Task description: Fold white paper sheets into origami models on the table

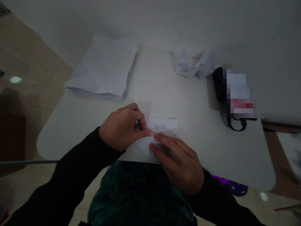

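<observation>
A partly folded sheet of white paper lies near the table's front edge, with a straight strip at its far side and a point toward me. My left hand comes over it from the left, thumb and forefinger closed on a small fold near the paper's middle. From the right, my right hand rests on the sheet, its fingers stretched out and its thumb apart from them. Both hands' fingertips almost meet, and they hide much of the folded part.
A stack of white paper lies at the table's back left. Folded paper shapes stand at the back right, beside a black case with a strap. The white table has rounded front corners. A purple object shows below its edge.
</observation>
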A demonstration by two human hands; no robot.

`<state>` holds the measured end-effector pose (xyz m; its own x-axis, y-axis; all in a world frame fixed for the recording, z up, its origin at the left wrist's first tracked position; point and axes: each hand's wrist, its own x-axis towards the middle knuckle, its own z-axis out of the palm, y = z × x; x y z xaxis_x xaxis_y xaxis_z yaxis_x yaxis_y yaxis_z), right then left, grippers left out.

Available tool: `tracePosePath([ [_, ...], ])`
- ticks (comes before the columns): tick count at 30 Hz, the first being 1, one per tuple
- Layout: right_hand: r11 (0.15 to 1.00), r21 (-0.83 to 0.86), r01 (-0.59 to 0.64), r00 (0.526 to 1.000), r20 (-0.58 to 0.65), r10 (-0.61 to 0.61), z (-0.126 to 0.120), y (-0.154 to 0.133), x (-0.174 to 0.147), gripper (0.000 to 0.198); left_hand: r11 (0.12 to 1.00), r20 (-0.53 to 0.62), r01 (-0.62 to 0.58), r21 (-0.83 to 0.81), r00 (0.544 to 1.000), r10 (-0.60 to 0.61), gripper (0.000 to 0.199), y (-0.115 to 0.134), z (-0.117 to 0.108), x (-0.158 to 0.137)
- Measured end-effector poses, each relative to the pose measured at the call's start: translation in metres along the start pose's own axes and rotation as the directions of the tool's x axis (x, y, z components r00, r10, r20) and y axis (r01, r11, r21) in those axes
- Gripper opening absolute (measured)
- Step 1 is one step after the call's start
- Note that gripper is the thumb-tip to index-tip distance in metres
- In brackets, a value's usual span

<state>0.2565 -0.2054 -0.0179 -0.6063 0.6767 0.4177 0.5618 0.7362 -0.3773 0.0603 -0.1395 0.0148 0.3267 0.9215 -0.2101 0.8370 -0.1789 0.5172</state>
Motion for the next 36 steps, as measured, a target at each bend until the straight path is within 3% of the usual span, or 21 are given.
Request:
tracePosePath([
  [10,0.987,-0.132,0.093,0.996,0.016,-0.092,-0.0001,-0.0013,-0.0032,0.025,0.998,0.015,0.014,0.055,1.000,-0.015,0.023,0.0028,0.0000,-0.0019],
  [21,0.988,-0.136,0.076,0.997,-0.009,-0.078,0.0034,-0.0024,-0.0049,0.026,0.998,-0.054,-0.039,-0.040,0.998,0.037,0.024,-0.0032,0.0041,-0.0049],
  [36,0.994,-0.098,0.053,0.998,-0.016,-0.055,0.0028,-0.0032,-0.0034,0.025,1.000,-0.055,-0.021,-0.005,0.998,0.021,0.023,-0.0001,0.0030,-0.0050],
])
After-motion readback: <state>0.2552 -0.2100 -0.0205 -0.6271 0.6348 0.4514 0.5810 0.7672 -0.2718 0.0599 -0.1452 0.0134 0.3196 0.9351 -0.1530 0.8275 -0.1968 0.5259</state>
